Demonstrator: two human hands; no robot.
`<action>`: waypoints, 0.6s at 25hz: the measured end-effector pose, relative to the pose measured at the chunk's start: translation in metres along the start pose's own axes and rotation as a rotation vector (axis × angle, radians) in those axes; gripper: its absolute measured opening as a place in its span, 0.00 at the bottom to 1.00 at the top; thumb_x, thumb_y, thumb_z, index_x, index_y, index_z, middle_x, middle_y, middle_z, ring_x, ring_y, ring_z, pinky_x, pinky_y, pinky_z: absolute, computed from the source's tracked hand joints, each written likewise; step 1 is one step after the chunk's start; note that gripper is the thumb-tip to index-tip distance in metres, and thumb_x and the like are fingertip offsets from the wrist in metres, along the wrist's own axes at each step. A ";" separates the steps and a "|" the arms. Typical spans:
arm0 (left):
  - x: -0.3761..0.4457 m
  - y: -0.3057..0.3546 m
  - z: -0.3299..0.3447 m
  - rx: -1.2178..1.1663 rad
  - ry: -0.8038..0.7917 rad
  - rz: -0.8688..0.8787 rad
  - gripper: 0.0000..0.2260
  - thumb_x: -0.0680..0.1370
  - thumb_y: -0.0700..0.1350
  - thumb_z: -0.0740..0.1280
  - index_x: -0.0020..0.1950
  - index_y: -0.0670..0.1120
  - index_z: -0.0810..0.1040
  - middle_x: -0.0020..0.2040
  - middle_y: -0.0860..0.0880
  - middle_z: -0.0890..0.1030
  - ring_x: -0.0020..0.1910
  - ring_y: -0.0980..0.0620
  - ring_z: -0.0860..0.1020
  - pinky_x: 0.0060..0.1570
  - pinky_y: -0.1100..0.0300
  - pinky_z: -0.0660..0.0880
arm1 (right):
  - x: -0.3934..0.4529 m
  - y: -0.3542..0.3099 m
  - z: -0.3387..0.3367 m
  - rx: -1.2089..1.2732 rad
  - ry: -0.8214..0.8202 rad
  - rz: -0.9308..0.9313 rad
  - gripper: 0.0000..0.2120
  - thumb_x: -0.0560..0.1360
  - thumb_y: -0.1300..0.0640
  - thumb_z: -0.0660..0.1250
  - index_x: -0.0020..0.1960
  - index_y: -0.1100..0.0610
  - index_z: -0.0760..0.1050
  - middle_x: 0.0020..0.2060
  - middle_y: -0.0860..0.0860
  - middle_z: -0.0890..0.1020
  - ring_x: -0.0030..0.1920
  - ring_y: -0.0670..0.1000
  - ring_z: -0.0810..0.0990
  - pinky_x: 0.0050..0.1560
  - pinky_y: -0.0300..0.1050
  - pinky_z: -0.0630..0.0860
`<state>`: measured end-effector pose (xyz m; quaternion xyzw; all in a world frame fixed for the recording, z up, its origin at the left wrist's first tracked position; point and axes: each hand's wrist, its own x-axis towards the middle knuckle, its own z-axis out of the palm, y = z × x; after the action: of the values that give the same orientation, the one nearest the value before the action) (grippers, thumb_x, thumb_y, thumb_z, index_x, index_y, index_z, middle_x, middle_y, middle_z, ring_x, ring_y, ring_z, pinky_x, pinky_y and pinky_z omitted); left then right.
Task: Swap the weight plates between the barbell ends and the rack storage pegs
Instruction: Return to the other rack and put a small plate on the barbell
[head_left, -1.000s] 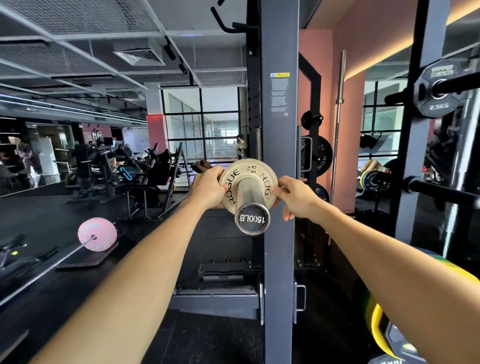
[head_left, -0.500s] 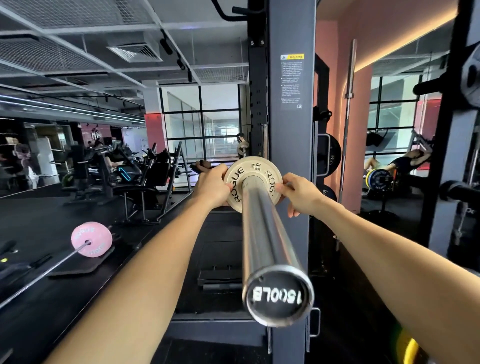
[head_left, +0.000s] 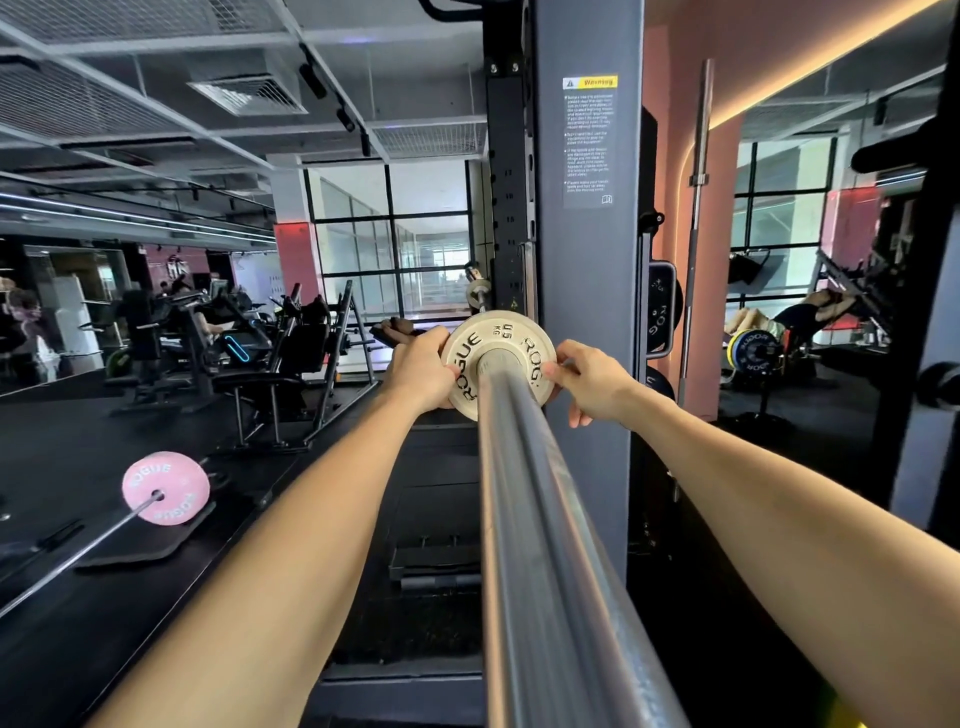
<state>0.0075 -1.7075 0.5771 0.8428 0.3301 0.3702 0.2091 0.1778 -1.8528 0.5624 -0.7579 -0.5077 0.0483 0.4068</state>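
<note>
A small cream 0.5 kg weight plate (head_left: 470, 349) marked ROGUE sits far along the steel barbell sleeve (head_left: 540, 545), which runs from the bottom of the frame towards the grey rack upright (head_left: 587, 270). My left hand (head_left: 422, 370) grips the plate's left rim. My right hand (head_left: 592, 382) pinches its right rim with thumb and fingertips. The sleeve's end cap is out of frame below. A black plate (head_left: 661, 312) hangs on a storage peg behind the upright.
A pink plate (head_left: 166, 487) on another bar rests on a floor mat at left. Benches and machines (head_left: 270, 358) stand beyond it. A bare bar (head_left: 696, 218) stands upright at right. A mirror shows a blue-yellow plate (head_left: 753, 353) and a person lying down.
The plate, held by both hands, has slid further along the sleeve towards the rack. The view has moved closer, and the sleeve's end cap has dropped out of frame.
</note>
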 end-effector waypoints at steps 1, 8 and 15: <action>0.002 0.000 0.000 -0.004 -0.016 0.005 0.09 0.77 0.38 0.68 0.51 0.52 0.76 0.51 0.45 0.80 0.47 0.44 0.81 0.39 0.50 0.83 | 0.002 0.001 -0.001 -0.007 -0.008 -0.005 0.09 0.82 0.49 0.58 0.52 0.55 0.68 0.49 0.56 0.81 0.22 0.49 0.79 0.28 0.43 0.76; -0.014 -0.006 -0.009 0.024 -0.084 -0.004 0.05 0.80 0.47 0.66 0.54 0.49 0.74 0.49 0.43 0.82 0.36 0.45 0.83 0.35 0.49 0.83 | -0.010 -0.001 0.004 0.078 0.015 0.061 0.12 0.81 0.49 0.59 0.57 0.57 0.68 0.49 0.55 0.83 0.29 0.54 0.81 0.28 0.44 0.77; -0.070 0.001 -0.047 0.111 -0.071 -0.025 0.17 0.77 0.57 0.67 0.62 0.52 0.74 0.50 0.49 0.80 0.41 0.52 0.76 0.44 0.58 0.71 | -0.058 -0.014 -0.017 0.016 0.123 0.015 0.18 0.79 0.46 0.61 0.62 0.56 0.72 0.57 0.52 0.78 0.46 0.56 0.82 0.36 0.42 0.72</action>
<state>-0.0633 -1.7533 0.5734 0.8614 0.3531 0.3185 0.1784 0.1481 -1.9076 0.5627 -0.7597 -0.4758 0.0089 0.4430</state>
